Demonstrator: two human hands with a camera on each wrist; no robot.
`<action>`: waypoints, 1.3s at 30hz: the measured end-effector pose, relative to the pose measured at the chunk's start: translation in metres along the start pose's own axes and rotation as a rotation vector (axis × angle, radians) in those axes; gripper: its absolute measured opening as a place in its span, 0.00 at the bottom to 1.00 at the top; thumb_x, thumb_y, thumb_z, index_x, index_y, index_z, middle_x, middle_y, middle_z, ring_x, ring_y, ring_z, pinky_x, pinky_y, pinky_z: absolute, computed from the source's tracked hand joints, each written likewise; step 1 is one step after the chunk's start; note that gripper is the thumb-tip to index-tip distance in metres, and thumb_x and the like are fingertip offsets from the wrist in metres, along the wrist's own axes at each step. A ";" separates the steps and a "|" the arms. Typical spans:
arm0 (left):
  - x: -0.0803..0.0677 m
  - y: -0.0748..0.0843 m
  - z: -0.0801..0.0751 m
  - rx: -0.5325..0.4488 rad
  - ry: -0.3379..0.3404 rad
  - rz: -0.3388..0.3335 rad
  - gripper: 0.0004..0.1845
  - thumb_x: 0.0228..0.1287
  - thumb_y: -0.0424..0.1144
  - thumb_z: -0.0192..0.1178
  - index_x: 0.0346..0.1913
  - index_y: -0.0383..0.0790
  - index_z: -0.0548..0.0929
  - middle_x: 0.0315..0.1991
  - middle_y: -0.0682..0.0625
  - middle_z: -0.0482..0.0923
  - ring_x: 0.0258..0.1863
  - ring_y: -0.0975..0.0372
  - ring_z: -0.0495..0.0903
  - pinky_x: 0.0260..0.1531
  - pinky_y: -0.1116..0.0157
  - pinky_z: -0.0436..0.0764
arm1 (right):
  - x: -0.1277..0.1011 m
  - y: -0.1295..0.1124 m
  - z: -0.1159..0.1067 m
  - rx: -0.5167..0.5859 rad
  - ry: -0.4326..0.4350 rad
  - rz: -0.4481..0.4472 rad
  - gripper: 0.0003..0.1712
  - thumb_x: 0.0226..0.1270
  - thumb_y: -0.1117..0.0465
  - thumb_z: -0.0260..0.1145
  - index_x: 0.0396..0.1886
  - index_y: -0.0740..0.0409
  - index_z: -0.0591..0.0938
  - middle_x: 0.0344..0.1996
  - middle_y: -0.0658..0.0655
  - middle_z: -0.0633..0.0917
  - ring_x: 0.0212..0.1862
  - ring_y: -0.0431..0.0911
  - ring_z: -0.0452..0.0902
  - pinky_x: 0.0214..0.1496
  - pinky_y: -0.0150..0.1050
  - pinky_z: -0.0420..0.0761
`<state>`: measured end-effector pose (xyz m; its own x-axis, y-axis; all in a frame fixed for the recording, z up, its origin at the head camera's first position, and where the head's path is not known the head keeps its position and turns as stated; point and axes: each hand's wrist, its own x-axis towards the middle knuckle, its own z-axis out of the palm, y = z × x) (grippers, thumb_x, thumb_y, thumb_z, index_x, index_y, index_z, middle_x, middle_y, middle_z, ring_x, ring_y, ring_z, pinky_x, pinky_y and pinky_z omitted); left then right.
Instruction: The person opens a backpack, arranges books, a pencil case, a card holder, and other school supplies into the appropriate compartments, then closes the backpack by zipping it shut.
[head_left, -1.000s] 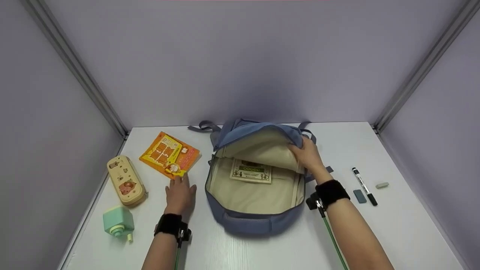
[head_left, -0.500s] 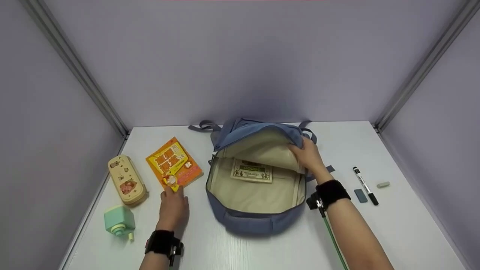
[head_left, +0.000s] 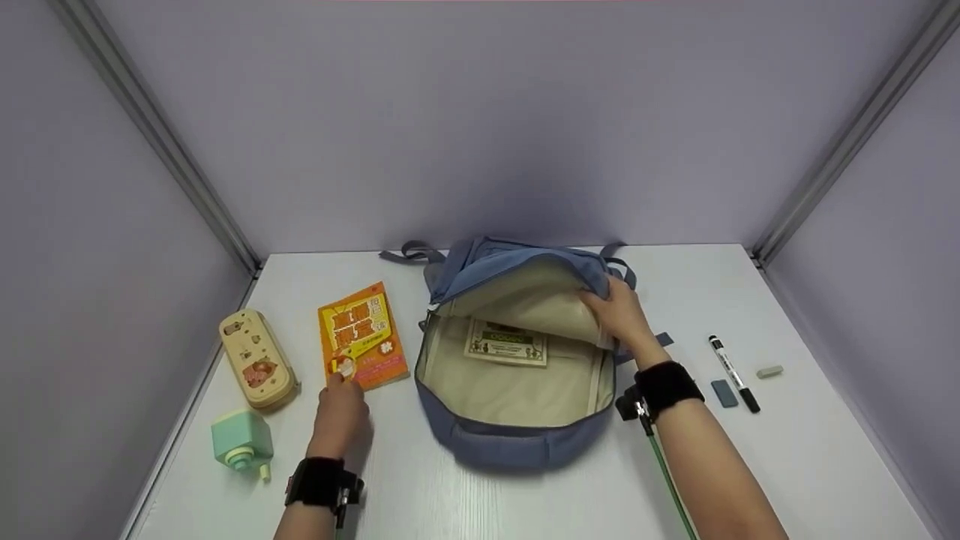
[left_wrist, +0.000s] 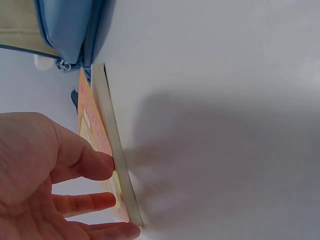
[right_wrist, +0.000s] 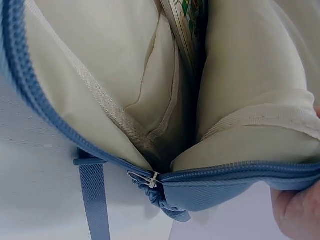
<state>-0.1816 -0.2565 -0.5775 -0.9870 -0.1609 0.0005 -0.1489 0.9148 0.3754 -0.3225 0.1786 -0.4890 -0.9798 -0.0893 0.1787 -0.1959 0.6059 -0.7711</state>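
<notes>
An orange book (head_left: 365, 334) with yellow lettering lies on the table left of the backpack. My left hand (head_left: 341, 420) is at its near edge. In the left wrist view the fingers (left_wrist: 85, 204) reach over to its cover, beside the pale page edge. My right hand (head_left: 616, 309) grips the raised front flap of the blue backpack (head_left: 495, 452). The flap's zipped edge (right_wrist: 240, 172) runs into that hand in the right wrist view. Inside the unzipped main compartment lies a pale book (head_left: 507, 343) with a green label, its top partly hidden under the flap.
A yellow pencil case (head_left: 257, 360) and a mint-green pencil sharpener-like block (head_left: 241, 439) with a small crank stand at left. To the right lie a marker (head_left: 733, 373), a blue-grey eraser (head_left: 724, 393) and a small pale eraser-like piece (head_left: 769, 371). Walls border the table.
The orange book has turned clockwise and slid toward me and to the right under my left hand, which has drawn back. The right hand keeps the flap raised.
</notes>
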 end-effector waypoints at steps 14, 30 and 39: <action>0.008 -0.016 -0.001 -0.148 0.076 -0.169 0.16 0.61 0.31 0.59 0.48 0.20 0.75 0.46 0.26 0.67 0.45 0.35 0.74 0.40 0.42 0.75 | 0.000 0.004 -0.004 0.025 -0.015 0.012 0.17 0.68 0.56 0.66 0.46 0.66 0.80 0.44 0.66 0.82 0.45 0.57 0.76 0.52 0.53 0.72; 0.020 -0.028 -0.019 -0.385 -0.163 -0.444 0.32 0.64 0.52 0.64 0.51 0.21 0.73 0.46 0.29 0.75 0.40 0.45 0.76 0.37 0.47 0.76 | 0.000 0.004 -0.001 0.025 -0.019 0.016 0.18 0.67 0.56 0.67 0.47 0.66 0.80 0.45 0.66 0.82 0.47 0.57 0.76 0.54 0.54 0.72; 0.023 -0.025 -0.022 -0.398 -0.194 -0.467 0.27 0.61 0.46 0.66 0.49 0.22 0.74 0.41 0.34 0.75 0.37 0.49 0.72 0.38 0.52 0.74 | 0.001 0.004 0.000 0.033 -0.009 0.022 0.15 0.66 0.57 0.67 0.42 0.65 0.80 0.40 0.63 0.82 0.42 0.55 0.75 0.51 0.51 0.73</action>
<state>-0.1988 -0.2912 -0.5665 -0.8222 -0.4048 -0.4003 -0.5686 0.5510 0.6108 -0.3239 0.1810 -0.4922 -0.9841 -0.0840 0.1562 -0.1757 0.5814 -0.7944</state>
